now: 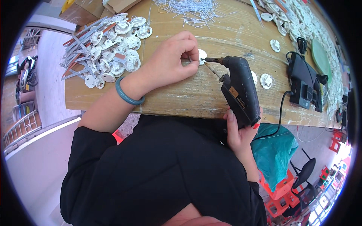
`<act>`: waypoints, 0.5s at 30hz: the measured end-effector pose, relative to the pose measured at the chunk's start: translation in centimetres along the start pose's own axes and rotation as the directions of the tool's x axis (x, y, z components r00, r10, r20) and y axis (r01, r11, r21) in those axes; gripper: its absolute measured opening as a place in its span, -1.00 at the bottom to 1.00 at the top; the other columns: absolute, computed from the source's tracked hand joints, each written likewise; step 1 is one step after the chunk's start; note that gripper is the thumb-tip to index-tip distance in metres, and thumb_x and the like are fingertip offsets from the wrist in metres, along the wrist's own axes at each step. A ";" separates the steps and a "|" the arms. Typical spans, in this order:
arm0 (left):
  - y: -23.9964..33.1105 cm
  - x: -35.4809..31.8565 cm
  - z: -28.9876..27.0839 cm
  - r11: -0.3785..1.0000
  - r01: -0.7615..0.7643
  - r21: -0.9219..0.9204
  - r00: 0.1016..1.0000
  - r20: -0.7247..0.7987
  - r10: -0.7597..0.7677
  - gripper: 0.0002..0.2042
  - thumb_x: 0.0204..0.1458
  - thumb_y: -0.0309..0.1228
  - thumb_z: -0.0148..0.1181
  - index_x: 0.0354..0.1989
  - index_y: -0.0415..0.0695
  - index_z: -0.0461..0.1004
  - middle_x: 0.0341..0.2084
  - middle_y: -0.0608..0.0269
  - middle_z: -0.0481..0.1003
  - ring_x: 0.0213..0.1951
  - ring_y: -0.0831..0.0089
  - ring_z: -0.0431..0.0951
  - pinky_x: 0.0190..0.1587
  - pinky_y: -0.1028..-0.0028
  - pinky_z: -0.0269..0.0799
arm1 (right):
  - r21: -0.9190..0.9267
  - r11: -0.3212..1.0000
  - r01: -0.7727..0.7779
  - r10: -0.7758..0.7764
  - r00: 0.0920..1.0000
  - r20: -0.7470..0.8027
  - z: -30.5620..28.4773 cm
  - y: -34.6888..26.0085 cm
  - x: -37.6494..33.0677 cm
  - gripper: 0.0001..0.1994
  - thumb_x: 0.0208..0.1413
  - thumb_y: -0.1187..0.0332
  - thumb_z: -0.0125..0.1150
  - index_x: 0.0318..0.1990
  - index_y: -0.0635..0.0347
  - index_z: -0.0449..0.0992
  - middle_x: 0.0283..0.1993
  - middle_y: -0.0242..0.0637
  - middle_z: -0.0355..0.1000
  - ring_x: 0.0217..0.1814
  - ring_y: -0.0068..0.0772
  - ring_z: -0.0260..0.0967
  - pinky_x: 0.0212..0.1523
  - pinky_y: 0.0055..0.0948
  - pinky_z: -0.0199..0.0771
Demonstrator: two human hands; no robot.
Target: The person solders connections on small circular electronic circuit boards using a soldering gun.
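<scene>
My right hand (241, 133) is wrapped round the lower end of a black pistol-shaped soldering gun (241, 81) at the table's near edge. The gun's tip and a thin tube beneath it point left and meet at a small white round disc (203, 55). At that disc's left side my left hand (174, 56) is closed in a pinch, thumb against forefinger, partly covering the disc. Whatever lies between those fingers is too small to make out. Two more white discs, one of them a disc with a raised fitting (266, 81), lie right of the gun.
A heap of white discs with grey and brown strips (109, 47) lies at left. Thin white wires (192, 9) are piled at the back. Far right are a black power unit (301, 81) with a cable, a green dish (319, 54) and more discs (301, 22). A teal bag (273, 154) hangs below the edge.
</scene>
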State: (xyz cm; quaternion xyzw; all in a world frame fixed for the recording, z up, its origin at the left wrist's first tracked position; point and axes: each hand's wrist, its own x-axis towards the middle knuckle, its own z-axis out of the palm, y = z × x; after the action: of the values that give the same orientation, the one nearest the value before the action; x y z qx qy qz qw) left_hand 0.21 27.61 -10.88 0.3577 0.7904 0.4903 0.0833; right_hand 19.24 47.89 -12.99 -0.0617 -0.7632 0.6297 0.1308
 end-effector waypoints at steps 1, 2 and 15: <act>0.0 0.0 0.0 1.000 0.006 -0.002 1.000 0.002 -0.006 -0.89 -0.06 -0.60 0.23 -0.48 -0.26 0.39 -0.29 0.27 0.38 -0.36 0.58 0.47 -0.26 0.59 0.47 | -0.017 1.000 0.007 -0.007 1.000 0.006 0.0 0.0 0.0 -0.55 0.09 0.56 0.28 0.11 0.38 0.28 -0.02 -0.18 0.37 -0.04 -0.44 0.34 0.02 -0.50 0.30; 0.0 0.0 0.0 1.000 0.010 -0.004 1.000 0.004 -0.010 -0.89 -0.06 -0.60 0.23 -0.48 -0.26 0.39 -0.29 0.27 0.38 -0.36 0.58 0.47 -0.25 0.59 0.47 | -0.036 0.999 0.014 -0.014 1.000 0.011 0.0 0.0 0.0 -0.55 0.09 0.55 0.28 0.12 0.38 0.28 -0.02 -0.18 0.38 -0.03 -0.44 0.35 0.02 -0.50 0.30; 0.1 0.0 0.0 1.000 0.021 0.001 1.000 0.006 -0.021 -0.90 -0.05 -0.60 0.22 -0.47 -0.26 0.39 -0.29 0.27 0.37 -0.35 0.57 0.46 -0.25 0.59 0.46 | -0.062 0.998 0.024 -0.022 0.999 0.035 -0.1 0.0 0.2 -0.53 0.09 0.56 0.27 0.15 0.38 0.27 0.01 -0.17 0.36 0.01 -0.42 0.34 0.06 -0.49 0.30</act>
State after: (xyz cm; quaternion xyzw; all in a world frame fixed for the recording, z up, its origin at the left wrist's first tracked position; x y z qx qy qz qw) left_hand 0.31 27.64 -10.77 0.3510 0.7941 0.4879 0.0904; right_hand 19.05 48.00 -12.93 -0.0462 -0.7852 0.6052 0.1229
